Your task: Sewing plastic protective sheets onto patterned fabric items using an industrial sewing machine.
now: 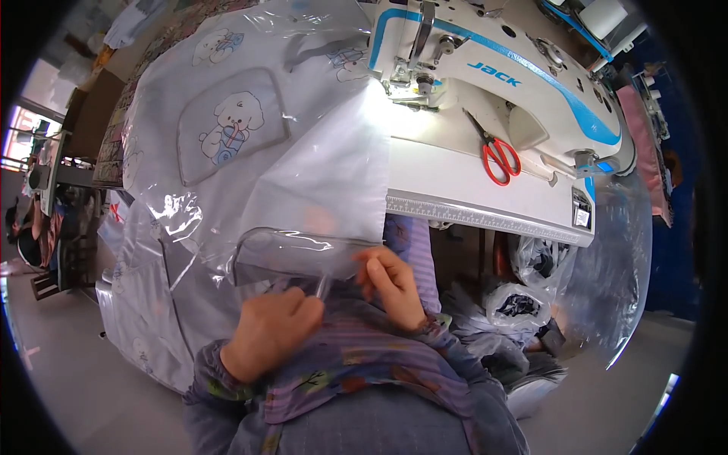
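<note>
From far off, I watch my two hands work above my lap. My left grip (276,329) is curled up tight like a fist. A shiny clear strip (324,287) pokes out by its thumb, so I think it has hold of that. I can't tell if the strip is part of the big sheet. My right grip (393,290) is just to the right of that, with bent fingers and the thumb near the first finger. It is blurry, so I can't tell if it pinches anything.

The big shiny sheet (307,174) with puppy pictures is ahead of both grips and spreads far to the left. A see-through panel (292,254) with a dark edge is just ahead of my left grip.

I think the step now is fixing the panel's edge by hand. The next move seems to need a good pinch from my right grip, with my left one pulling softly so nothing wrinkles.

The sewing machine (542,87) is ahead and right of my right grip. Red scissors (492,144) lie on the bench (440,171) under its arm.
</note>
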The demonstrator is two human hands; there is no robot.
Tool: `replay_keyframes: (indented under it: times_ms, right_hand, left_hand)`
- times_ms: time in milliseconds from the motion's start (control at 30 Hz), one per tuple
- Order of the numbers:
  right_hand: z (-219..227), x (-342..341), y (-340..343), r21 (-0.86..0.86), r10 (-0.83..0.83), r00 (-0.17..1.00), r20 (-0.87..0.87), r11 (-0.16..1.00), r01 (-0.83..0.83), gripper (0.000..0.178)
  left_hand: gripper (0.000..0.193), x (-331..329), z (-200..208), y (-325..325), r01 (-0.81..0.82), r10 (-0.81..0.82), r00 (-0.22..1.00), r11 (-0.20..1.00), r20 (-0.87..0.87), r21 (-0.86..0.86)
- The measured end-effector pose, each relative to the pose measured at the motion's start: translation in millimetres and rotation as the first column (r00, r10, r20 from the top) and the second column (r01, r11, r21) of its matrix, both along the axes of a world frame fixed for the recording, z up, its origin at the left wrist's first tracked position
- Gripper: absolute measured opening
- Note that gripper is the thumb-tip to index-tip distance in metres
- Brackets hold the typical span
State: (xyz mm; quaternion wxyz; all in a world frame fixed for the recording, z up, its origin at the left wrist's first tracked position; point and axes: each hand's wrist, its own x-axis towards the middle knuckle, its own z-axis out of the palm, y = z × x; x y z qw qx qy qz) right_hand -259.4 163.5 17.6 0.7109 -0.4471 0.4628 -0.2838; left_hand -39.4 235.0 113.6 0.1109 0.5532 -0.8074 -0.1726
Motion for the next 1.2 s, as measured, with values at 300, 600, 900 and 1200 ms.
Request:
replay_keyframes:
  times_ms: [300, 600, 900, 1200]
  right_hand:
    - [-75, 25, 13, 0.011, 0.21, 0.893, 0.398, 0.972, -0.234, 0.036]
    - [-67, -7, 11, -0.453, 0.155, 0.986, 0.068, 0.885, -0.108, 0.017]
    - [-43, 17, -1, -0.082, 0.502, 0.846, 0.182, 0.865, -0.496, 0.036]
    - [-29, 1, 2, 0.027, 0.259, 0.905, 0.338, 0.958, -0.285, 0.058]
  left_hand:
    - [0.011, -35, -27, -27, 0.228, -0.222, 0.973, 0.96, -0.054, 0.164]
    - [0.049, -24, -80, -109, -0.114, 0.102, 0.989, 0.986, -0.106, -0.124]
    - [0.048, -28, -69, -109, -0.061, 0.061, 0.998, 0.993, -0.008, -0.104]
    - [0.052, -52, -65, -111, -0.073, 0.089, 0.993, 0.98, 0.081, -0.185]
